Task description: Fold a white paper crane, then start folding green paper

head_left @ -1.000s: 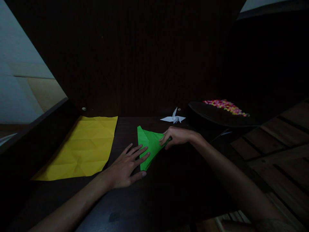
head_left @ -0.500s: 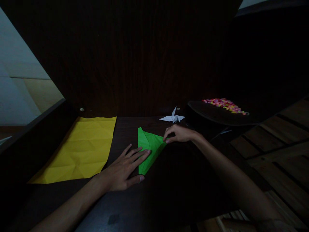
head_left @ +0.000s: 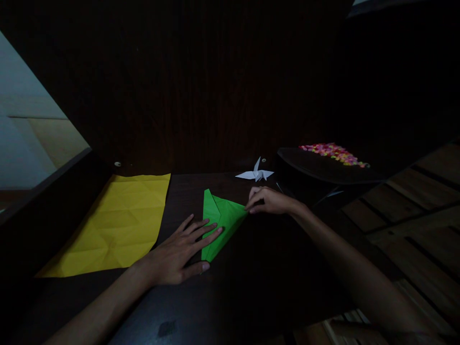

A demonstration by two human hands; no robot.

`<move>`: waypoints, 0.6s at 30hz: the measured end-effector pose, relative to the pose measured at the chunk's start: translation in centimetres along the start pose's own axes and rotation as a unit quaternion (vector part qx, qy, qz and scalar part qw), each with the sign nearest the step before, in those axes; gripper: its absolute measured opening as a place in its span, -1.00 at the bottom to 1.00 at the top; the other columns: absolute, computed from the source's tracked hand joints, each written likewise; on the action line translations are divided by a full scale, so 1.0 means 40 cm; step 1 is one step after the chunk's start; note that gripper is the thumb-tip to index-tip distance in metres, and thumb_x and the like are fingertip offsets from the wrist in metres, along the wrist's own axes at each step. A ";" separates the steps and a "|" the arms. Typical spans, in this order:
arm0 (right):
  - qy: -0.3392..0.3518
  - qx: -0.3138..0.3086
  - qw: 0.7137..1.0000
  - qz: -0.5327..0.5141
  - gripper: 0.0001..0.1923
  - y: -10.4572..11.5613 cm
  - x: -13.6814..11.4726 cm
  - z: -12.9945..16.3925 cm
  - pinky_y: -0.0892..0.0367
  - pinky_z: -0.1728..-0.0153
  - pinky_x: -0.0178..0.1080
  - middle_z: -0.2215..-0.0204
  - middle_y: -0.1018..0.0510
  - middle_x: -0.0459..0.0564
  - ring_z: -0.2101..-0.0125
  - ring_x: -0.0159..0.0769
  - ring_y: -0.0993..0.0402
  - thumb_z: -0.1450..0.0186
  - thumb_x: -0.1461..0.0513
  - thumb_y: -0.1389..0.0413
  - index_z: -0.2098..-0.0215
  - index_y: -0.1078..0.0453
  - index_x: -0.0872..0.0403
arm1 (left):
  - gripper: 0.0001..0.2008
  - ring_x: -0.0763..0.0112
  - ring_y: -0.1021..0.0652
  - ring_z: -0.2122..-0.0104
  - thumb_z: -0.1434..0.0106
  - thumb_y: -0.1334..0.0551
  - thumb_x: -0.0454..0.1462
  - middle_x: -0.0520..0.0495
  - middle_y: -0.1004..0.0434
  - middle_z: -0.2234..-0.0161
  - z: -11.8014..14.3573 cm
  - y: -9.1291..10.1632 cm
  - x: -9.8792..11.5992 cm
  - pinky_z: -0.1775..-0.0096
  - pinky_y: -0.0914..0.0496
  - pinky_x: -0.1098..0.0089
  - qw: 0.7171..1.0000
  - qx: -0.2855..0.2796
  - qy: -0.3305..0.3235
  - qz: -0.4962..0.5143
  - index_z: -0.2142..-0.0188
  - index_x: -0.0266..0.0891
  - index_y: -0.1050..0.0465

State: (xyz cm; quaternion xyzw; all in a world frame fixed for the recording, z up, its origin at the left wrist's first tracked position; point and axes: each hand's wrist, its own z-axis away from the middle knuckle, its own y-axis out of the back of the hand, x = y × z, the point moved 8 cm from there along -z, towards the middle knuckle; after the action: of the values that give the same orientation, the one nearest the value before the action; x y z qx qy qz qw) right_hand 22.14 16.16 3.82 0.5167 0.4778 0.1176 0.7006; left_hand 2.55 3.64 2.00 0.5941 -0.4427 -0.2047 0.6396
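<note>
A green folded paper (head_left: 228,215) lies on the dark tabletop, roughly triangular, its point toward the right and a narrow folded flap along its left side. My left hand (head_left: 176,254) rests with spread fingers over the flap and lower left part of it. At the right point, my right hand (head_left: 268,200) has thumb and fingers closed together on the paper's tip. The fingertips hide the very end of that corner.
A creased yellow sheet (head_left: 115,225) lies at the left. Near the back panel stands a white folded paper bird (head_left: 256,174). Further right, a dark curved shelf (head_left: 305,165) bears a heap of small pink and yellow pieces (head_left: 334,152). Wooden slats (head_left: 420,201) show at the right.
The view has shifted slightly. The left hand's fingers have slid a little on the green paper; the right hand is still at its tip.
</note>
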 end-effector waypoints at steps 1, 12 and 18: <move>-0.009 0.008 1.000 -0.005 -0.83 0.003 0.006 -0.001 -0.34 0.18 -0.19 0.34 -0.55 0.00 0.26 -0.28 -0.45 -0.21 0.27 -0.25 0.20 -0.58 0.05 | -0.26 0.02 -0.12 -0.30 -0.35 -0.10 -0.06 -0.09 -0.01 -0.35 0.000 0.000 0.000 -0.26 0.15 -0.18 1.000 0.001 0.000 0.000 -0.37 0.00 0.31; -0.025 0.065 0.997 0.019 -0.86 -0.014 0.026 -0.012 -0.28 0.22 -0.18 0.38 -0.57 -0.02 0.27 -0.25 -0.36 -0.28 0.34 -0.14 0.24 -0.54 0.09 | -0.39 0.02 -0.09 -0.30 -0.38 -0.07 -0.07 -0.06 0.05 -0.36 0.002 -0.005 0.009 -0.24 0.15 -0.20 0.999 -0.012 -0.006 -0.037 -0.34 0.11 0.15; 0.004 0.237 0.970 0.061 -0.84 0.031 -0.028 0.003 -0.26 0.07 -0.09 0.23 -0.53 0.03 0.14 -0.20 -0.38 -0.34 0.27 -0.09 0.16 -0.49 0.09 | -0.37 -0.03 -0.12 -0.29 -0.36 -0.09 -0.05 -0.11 -0.03 -0.34 0.001 -0.007 0.007 -0.24 0.13 -0.19 0.999 0.007 0.001 -0.044 -0.35 0.02 0.09</move>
State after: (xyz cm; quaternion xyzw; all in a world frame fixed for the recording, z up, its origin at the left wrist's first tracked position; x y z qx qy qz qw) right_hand 22.09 15.88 5.47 0.6954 0.4625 0.0458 0.5481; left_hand 2.73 3.32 1.82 0.6179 -0.4173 -0.2290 0.6258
